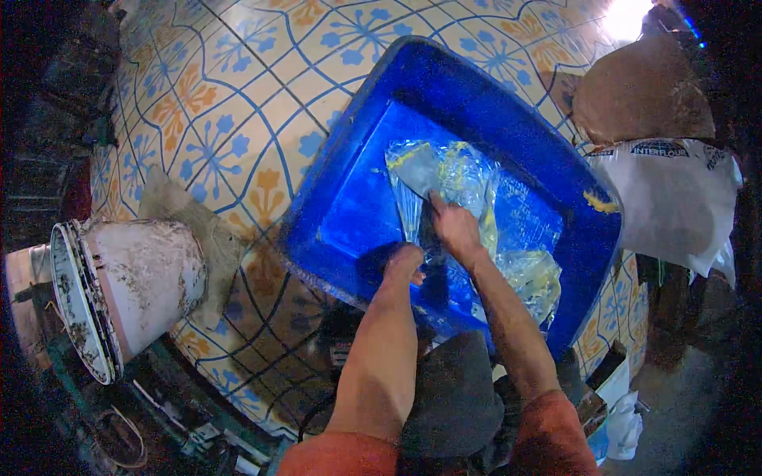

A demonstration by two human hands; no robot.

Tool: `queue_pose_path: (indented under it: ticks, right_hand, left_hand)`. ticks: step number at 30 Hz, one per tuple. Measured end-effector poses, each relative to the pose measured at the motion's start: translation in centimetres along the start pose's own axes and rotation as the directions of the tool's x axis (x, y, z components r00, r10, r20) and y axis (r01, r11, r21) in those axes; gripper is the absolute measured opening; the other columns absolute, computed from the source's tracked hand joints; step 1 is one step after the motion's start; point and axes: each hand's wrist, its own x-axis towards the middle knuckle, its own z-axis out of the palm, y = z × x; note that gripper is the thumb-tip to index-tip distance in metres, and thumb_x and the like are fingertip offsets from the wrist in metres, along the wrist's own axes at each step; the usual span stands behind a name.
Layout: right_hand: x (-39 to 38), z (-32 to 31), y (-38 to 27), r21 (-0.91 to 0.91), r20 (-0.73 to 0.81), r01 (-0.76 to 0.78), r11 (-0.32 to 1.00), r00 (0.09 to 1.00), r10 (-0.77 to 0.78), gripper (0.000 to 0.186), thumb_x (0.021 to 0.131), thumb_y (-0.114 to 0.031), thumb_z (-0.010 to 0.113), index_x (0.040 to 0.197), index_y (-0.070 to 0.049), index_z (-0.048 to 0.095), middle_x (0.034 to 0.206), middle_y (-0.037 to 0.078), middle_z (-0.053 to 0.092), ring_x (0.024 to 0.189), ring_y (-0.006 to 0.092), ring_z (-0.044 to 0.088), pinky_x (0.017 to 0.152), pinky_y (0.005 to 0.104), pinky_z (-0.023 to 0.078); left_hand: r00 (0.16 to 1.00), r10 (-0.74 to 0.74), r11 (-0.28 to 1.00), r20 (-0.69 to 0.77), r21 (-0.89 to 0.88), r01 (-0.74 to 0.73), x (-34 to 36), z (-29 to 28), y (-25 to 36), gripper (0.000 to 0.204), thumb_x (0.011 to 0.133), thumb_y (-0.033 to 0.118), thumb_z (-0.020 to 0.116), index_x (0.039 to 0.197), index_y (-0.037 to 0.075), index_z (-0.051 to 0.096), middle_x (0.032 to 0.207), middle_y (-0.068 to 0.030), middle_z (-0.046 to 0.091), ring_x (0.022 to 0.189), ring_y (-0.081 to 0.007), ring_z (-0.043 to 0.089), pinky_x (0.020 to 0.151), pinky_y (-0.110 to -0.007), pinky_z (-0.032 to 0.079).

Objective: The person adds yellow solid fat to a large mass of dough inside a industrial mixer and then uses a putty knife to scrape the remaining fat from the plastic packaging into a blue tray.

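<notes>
Down in the blue tub [508, 127] on the tiled floor [238, 103], your right hand [454, 228] is clamped on the clear plastic sheet [452, 178] w/ yellow smears, left hand [403, 263] fisted at the near wall, so a hard tug could rip it.

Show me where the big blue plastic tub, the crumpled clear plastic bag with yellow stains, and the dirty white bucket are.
big blue plastic tub [353, 202]: head view, bare inner floor.
crumpled clear plastic bag with yellow stains [464, 178]: head view, upper middle of the bag.
dirty white bucket [147, 274]: head view, its side wall.
</notes>
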Motion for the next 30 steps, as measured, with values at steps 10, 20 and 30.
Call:
queue_pose_path:
  ticks: [10, 20, 30]
  right_hand:
    - [-10.2, -2.3, 1.7, 0.138, 0.14, 0.141, 0.98, 0.977, -0.16, 0.042, 0.087, -0.023, 0.053, 0.128, -0.011, 0.048, 0.088, 0.02, 0.063, 0.074, 0.0366, 0.062, 0.064, 0.0423, 0.051]
    - [-1.1, 1.7, -2.3, -0.034, 0.132, 0.14, 0.989, 0.982, -0.135, 0.052, 0.081, -0.015, 0.056, 0.131, -0.01, 0.043, 0.073, 0.021, 0.061, 0.065, 0.0386, 0.061, 0.058, 0.0472, 0.05]
    - [-3.2, -2.6, -2.1, 0.339, -0.153, 0.126, 0.932, 0.985, -0.077, 0.045, 0.086, -0.021, 0.054, 0.13, -0.013, 0.046, 0.082, 0.022, 0.064, 0.072, 0.0372, 0.063, 0.066, 0.0455, 0.051]
  left_hand:
    - [0.942, -0.138, 0.99, 0.305, 0.029, 0.136, 4.9, -1.1, -4.3, 0.049, 0.09, 0.045, 0.034, 0.115, 0.006, 0.049, 0.097, -0.013, 0.067, 0.081, -0.0278, 0.066, 0.066, -0.047, 0.048]
    - [0.972, -0.137, 0.991, 0.19, 0.024, 0.135, 1.7, -1.0, -2.7, 0.04, 0.087, 0.027, 0.034, 0.112, 0.0, 0.05, 0.079, -0.0184, 0.067, 0.058, -0.0252, 0.064, 0.048, -0.039, 0.044]
    - [0.974, -0.088, 0.994, 0.207, 0.079, 0.074, 1.5, -1.9, -5.0, 0.042, 0.087, 0.024, 0.039, 0.118, -0.003, 0.045, 0.086, -0.0215, 0.066, 0.06, -0.0301, 0.066, 0.052, -0.046, 0.048]
